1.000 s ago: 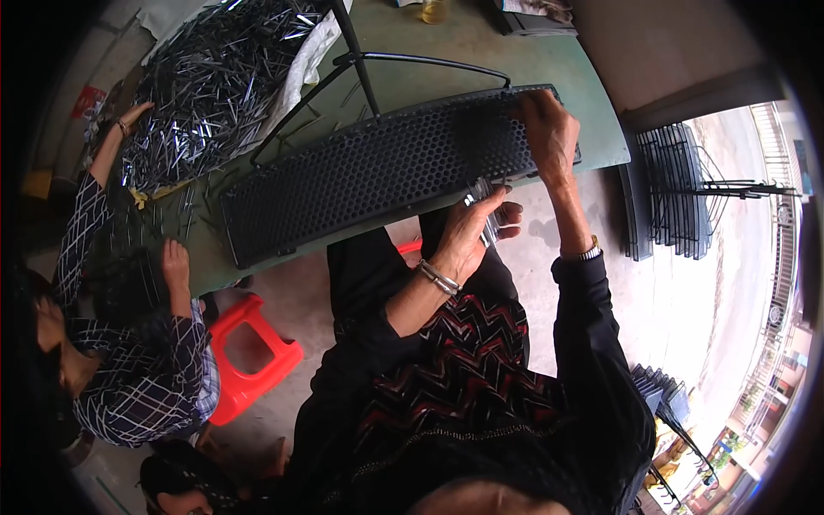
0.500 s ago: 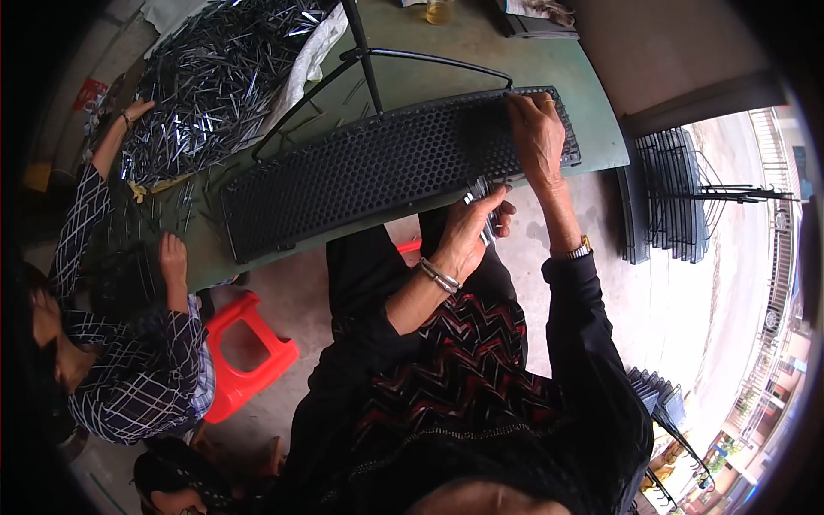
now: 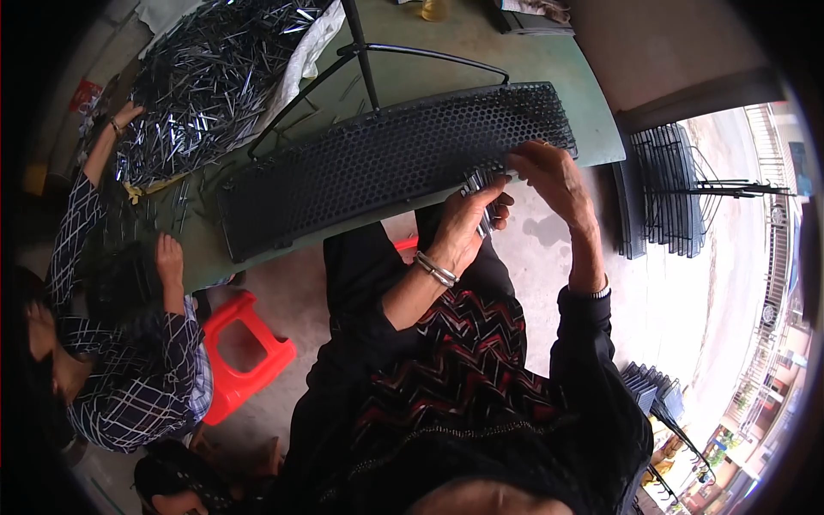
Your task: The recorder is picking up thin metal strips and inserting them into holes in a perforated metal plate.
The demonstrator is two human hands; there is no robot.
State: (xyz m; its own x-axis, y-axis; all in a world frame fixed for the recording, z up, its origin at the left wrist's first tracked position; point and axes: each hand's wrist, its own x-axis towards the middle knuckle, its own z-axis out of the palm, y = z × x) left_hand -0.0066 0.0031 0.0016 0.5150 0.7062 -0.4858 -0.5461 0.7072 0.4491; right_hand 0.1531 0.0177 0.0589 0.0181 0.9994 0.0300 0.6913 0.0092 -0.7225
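Note:
A black perforated metal panel (image 3: 360,163) lies along the front edge of the green table, with a black rod frame (image 3: 433,56) rising from its far side. My left hand (image 3: 459,227) is closed around a small bundle of shiny metal strips (image 3: 477,182), just off the panel's near edge. Beside the top of that bundle is my right hand (image 3: 556,182), its fingers bent together. Whatever sits between those fingertips is hidden and slightly blurred.
A heap of metal strips (image 3: 215,94) covers the table's (image 3: 549,60) far left. At left sits a co-worker (image 3: 137,369), hands by the heap and table edge, beside a red stool (image 3: 249,356). Stacked black racks (image 3: 674,193) stand at right. A glass (image 3: 435,10) stands at the back.
My right hand has come off the panel's far right part and moved nearer, to the strips in my left hand. The left hand has stayed almost in place.

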